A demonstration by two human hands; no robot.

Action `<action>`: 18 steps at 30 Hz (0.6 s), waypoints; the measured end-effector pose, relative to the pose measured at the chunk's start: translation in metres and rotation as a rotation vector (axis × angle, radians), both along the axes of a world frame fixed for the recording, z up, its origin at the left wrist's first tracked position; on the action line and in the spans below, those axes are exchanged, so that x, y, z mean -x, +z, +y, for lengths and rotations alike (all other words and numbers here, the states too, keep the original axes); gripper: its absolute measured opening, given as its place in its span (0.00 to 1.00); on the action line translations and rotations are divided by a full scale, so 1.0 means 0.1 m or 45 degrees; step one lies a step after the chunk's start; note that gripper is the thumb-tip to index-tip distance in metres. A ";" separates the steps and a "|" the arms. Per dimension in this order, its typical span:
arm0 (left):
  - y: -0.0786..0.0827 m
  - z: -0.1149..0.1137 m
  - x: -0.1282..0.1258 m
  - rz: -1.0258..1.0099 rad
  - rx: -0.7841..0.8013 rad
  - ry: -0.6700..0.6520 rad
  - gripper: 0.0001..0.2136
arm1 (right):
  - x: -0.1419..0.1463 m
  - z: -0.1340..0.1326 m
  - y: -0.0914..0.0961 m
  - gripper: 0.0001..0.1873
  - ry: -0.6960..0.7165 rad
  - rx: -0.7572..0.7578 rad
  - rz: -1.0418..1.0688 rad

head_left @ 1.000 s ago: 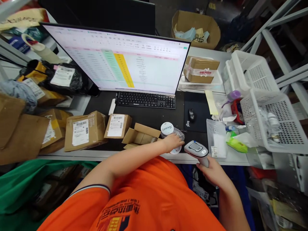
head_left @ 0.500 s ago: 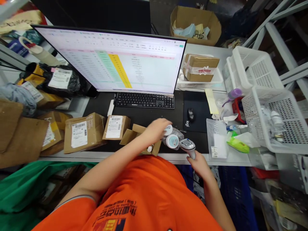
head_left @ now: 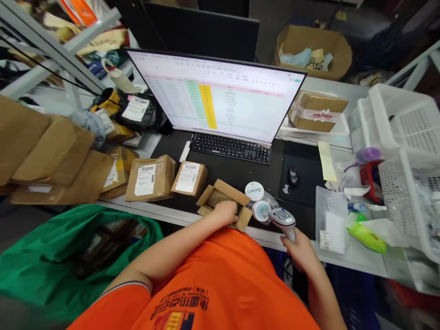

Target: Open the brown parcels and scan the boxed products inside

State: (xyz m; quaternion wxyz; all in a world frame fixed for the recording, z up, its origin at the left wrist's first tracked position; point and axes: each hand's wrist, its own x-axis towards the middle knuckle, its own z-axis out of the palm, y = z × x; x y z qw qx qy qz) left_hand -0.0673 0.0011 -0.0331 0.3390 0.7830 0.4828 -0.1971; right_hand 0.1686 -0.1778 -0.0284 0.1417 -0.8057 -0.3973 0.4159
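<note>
Two grips now: left hand (head_left: 225, 211) moved from jars (head_left: 255, 191) to open box (head_left: 222, 194), right hand (head_left: 301, 250) keeps scanner (head_left: 282, 215).

orange short-sleeved shirt, printed chest

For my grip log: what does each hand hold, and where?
Right hand: barcode scanner, by its handle. Left hand: open cardboard box, at its near edge.

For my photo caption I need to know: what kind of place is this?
Probably a warehouse parcel-handling station: labelled parcels, an opened box gripped by the left hand, a barcode scanner in the right hand.
</note>
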 end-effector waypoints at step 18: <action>0.50 0.12 0.88 -0.469 -0.467 0.466 0.10 | 0.44 0.24 0.39 0.28 0.139 -0.340 0.197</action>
